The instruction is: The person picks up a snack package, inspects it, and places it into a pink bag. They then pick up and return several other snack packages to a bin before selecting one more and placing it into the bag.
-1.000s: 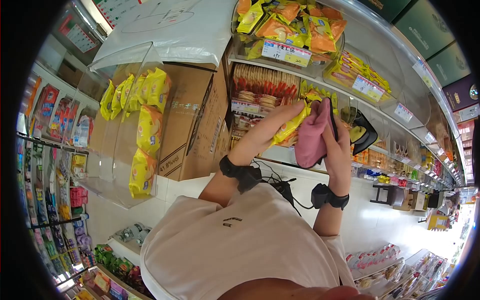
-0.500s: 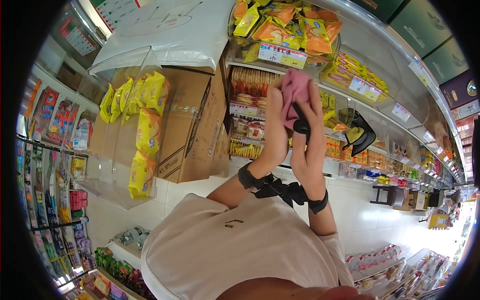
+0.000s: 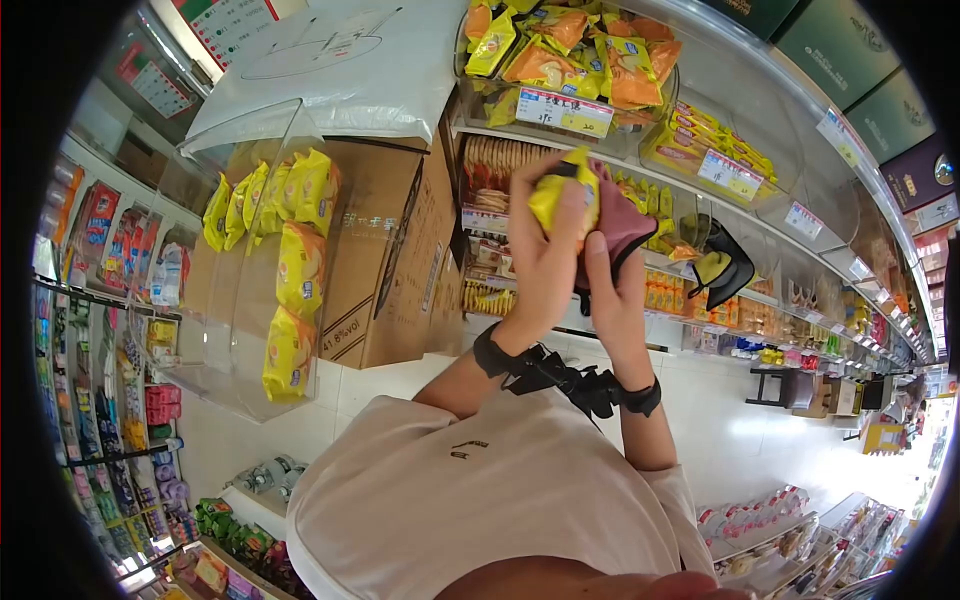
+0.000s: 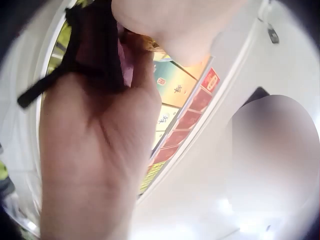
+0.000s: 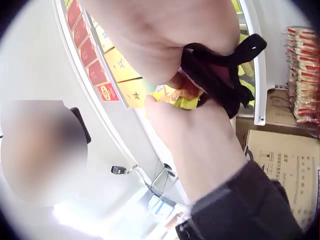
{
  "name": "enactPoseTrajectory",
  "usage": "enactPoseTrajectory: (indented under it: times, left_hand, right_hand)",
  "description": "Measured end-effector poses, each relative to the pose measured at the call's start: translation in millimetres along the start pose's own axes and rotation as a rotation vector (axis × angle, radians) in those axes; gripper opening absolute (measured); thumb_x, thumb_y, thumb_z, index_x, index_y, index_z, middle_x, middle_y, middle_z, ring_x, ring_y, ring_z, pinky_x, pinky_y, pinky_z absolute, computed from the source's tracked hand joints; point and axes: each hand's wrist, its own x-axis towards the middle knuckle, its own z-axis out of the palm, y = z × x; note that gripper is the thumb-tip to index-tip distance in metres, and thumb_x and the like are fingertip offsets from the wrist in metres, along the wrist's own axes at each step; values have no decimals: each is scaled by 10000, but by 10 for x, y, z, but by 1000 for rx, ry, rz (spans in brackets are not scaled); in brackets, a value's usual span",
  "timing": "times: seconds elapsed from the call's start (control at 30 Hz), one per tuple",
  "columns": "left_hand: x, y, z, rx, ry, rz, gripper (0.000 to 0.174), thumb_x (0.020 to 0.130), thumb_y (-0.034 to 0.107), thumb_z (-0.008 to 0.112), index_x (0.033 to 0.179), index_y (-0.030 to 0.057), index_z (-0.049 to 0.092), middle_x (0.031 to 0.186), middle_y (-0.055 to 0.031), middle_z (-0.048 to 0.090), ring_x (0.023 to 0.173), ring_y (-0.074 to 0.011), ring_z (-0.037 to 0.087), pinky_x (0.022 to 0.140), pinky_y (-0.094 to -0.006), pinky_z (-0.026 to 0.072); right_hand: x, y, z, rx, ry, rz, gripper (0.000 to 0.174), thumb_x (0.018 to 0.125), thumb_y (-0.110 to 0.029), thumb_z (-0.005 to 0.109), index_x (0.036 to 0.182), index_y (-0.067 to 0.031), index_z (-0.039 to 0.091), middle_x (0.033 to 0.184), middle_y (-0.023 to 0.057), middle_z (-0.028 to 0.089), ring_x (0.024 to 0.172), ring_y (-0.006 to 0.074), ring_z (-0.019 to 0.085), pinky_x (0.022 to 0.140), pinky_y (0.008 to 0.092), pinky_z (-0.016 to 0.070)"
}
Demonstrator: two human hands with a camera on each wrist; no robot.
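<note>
Both hands are raised close together in front of the shelves. My left hand [image 3: 538,275] holds a yellow snack packet [image 3: 550,200], its fingers curled round it. Against the packet's right side is a pink cloth pouch [image 3: 625,225] with black edging, which my right hand [image 3: 620,300] grips from below with the thumb up. In the right wrist view the yellow packet [image 5: 186,101] shows between the hands, beside the pouch's black rim [image 5: 210,82]. The left wrist view shows the pouch's black strap [image 4: 42,90] sticking out past the right hand. Part of the packet is hidden by fingers.
On the left a clear plastic bin [image 3: 225,375] holds several yellow packets, beside a cardboard carton [image 3: 370,260]. A tub of yellow and orange packets [image 3: 570,60] sits on the upper shelf. A black pouch [image 3: 735,265] lies at the shelves right of the hands.
The pouch rose and turned between both hands, the packet hidden half a second ago. Now the packet shows in the left hand, and the pouch has shifted down and right in the right hand.
</note>
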Motion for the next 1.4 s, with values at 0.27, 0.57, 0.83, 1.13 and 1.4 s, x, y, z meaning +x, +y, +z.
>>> enactPoseTrajectory:
  times: [0.27,0.57,0.83,1.13,1.4]
  left_hand:
    - [143,113,-113,125,-130,-204,247,985,193,618,1108,-21,630,1017,-34,626,883,-71,575,766,-229,474]
    - [296,117,-280,-79,-274,-498,371,937,188,686,1213,-49,610,1075,-80,677,985,-121,643,837,-269,510]
    - [549,69,-189,74,-20,78,338,939,106,669,1223,-57,586,1155,-73,630,1023,-121,606,810,-260,538]
    - [1126,-40,91,804,-192,818,264,839,10,718,1097,52,681,1191,-110,569,1084,-265,608,919,-347,497]
    - [1446,-326,216,1006,-161,915,249,759,43,759,997,101,714,1069,-93,564,1024,-312,540,862,-418,452]
  right_hand:
    - [90,-45,-263,154,70,106,477,870,-171,745,1267,13,554,1064,32,616,918,115,581,841,250,474]
    - [121,-175,-472,-86,125,-193,419,734,-88,803,1116,33,680,987,56,572,909,158,564,846,278,445]
    - [94,-117,-640,11,354,-47,393,850,-146,775,1135,27,567,1087,30,525,1019,114,518,926,252,399]
    - [-21,-91,-684,44,305,-33,404,861,-147,760,1156,45,561,1096,38,518,1016,122,513,928,253,388]
    - [-57,-79,-782,67,295,-12,425,872,-168,755,1178,47,554,1129,43,534,1037,127,514,954,252,380]
